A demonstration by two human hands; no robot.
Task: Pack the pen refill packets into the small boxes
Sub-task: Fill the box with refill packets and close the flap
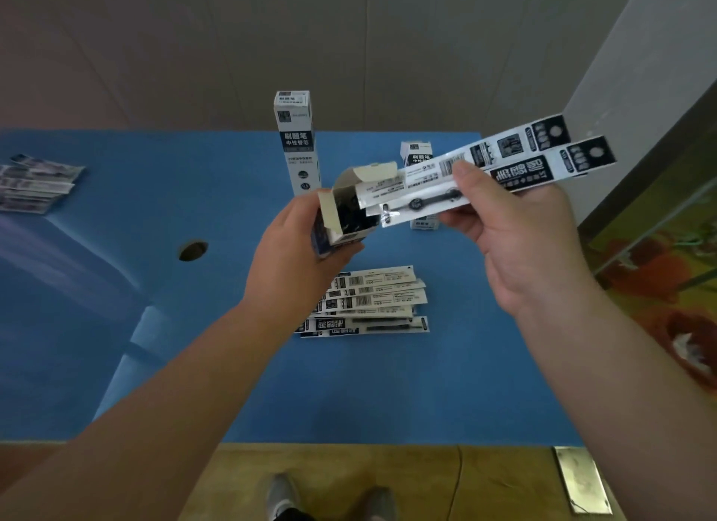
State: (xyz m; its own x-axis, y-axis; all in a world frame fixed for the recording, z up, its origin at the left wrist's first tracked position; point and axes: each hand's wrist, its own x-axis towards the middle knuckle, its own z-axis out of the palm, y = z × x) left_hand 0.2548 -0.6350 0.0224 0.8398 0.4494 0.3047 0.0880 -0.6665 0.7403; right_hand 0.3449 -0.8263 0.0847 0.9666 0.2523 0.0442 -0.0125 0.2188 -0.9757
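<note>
A: Centre frame: the left hand (300, 249) grips an open small box (341, 214); the right hand (516, 229) pinches two refill packets (485, 171) at mid-length, ends at the box mouth.

B: Light, bendy, probably slick. More packets (368, 303) lie below on the blue table (155, 287); tiled wall behind.

Blue table (446, 384) — round hole (193, 251); packet pile (368, 305); upright boxes (297, 140); packets at left edge (33, 185).
</note>
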